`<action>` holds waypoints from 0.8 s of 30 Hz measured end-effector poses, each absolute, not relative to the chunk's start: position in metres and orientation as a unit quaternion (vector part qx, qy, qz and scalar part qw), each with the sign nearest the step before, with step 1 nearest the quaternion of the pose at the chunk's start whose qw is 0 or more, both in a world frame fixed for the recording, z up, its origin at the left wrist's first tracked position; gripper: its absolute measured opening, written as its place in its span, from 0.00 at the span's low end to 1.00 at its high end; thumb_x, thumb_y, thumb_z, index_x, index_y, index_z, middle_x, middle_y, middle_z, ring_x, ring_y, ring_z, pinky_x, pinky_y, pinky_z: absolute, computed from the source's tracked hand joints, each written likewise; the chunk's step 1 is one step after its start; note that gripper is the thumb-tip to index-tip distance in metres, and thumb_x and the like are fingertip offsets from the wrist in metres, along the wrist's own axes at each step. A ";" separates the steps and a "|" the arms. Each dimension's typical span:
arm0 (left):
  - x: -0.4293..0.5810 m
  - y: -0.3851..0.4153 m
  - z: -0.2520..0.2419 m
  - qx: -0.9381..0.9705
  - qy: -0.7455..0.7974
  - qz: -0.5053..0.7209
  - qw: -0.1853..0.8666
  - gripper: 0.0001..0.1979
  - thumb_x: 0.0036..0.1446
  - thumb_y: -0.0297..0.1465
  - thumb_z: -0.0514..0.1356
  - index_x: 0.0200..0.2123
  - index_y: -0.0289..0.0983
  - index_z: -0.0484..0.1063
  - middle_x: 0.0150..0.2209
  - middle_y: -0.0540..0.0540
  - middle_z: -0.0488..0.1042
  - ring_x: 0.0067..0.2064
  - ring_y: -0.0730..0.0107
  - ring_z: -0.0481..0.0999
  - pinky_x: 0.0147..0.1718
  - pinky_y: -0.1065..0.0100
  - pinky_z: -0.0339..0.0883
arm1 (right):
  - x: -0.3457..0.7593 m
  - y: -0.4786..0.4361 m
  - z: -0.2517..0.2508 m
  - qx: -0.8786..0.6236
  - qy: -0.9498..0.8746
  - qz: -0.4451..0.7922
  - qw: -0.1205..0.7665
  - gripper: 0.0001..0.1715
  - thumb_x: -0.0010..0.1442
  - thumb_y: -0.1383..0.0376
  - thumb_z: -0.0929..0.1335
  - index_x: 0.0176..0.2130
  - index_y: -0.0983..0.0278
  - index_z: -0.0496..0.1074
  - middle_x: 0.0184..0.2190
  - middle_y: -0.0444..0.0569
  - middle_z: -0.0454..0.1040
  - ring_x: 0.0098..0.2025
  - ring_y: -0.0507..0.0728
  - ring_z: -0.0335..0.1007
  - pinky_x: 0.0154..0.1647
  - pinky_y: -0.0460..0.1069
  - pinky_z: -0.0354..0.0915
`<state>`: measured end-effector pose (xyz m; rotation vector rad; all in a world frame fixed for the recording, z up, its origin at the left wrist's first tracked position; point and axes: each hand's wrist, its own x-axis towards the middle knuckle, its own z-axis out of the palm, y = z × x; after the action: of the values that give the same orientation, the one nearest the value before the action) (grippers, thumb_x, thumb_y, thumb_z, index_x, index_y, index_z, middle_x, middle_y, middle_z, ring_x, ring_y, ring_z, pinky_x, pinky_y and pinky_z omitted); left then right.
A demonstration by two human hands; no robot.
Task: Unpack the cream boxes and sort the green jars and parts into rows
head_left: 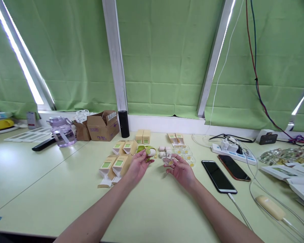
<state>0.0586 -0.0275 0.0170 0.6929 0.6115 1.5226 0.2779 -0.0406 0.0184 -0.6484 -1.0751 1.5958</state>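
Observation:
My left hand is closed around a small green-and-white object, whose exact kind I cannot make out. Across from it, my right hand grips a clear plastic piece between thumb and fingers. Several small white cylinders sit just beyond the two hands. Clear plastic shells with yellow spots lie behind my right hand. Left of my left hand stand several small open cardboard boxes with green labels. Two closed boxes and a pair of opened ones are farther back.
Two phones and a power strip with cables lie to the right, near a cream-coloured device. At the back left are a purple jug, a brown carton and a black cylinder.

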 end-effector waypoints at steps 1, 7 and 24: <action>0.059 -0.028 0.017 0.305 0.265 0.665 0.629 0.05 0.59 0.25 0.66 0.40 0.36 0.76 0.45 0.41 0.79 0.44 0.62 0.78 0.42 0.59 0.75 | 0.279 -0.041 0.020 -0.269 -0.461 0.662 0.527 0.23 0.49 0.50 0.76 0.40 0.57 0.69 0.42 0.53 0.81 0.40 0.64 0.79 0.36 0.58 0.72; 0.059 -0.028 0.016 0.300 0.274 0.668 0.623 0.05 0.59 0.25 0.66 0.40 0.36 0.76 0.43 0.40 0.79 0.42 0.61 0.78 0.41 0.59 0.75 | 0.282 -0.038 0.024 -0.283 -0.524 0.566 0.570 0.22 0.50 0.47 0.76 0.35 0.59 0.71 0.38 0.50 0.78 0.39 0.60 0.75 0.37 0.56 0.73; 0.058 -0.028 0.013 0.314 0.270 0.665 0.622 0.04 0.58 0.26 0.67 0.39 0.35 0.78 0.44 0.41 0.79 0.41 0.64 0.78 0.42 0.61 0.74 | 0.294 -0.042 0.022 -0.515 -0.762 -0.118 0.373 0.05 0.59 0.66 0.72 0.32 0.57 0.78 0.48 0.57 0.71 0.52 0.70 0.60 0.45 0.62 0.63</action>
<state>0.0585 -0.0276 0.0133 0.7222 0.6204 1.5268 0.2944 -0.0418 0.0221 -1.3201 -1.9533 -0.3030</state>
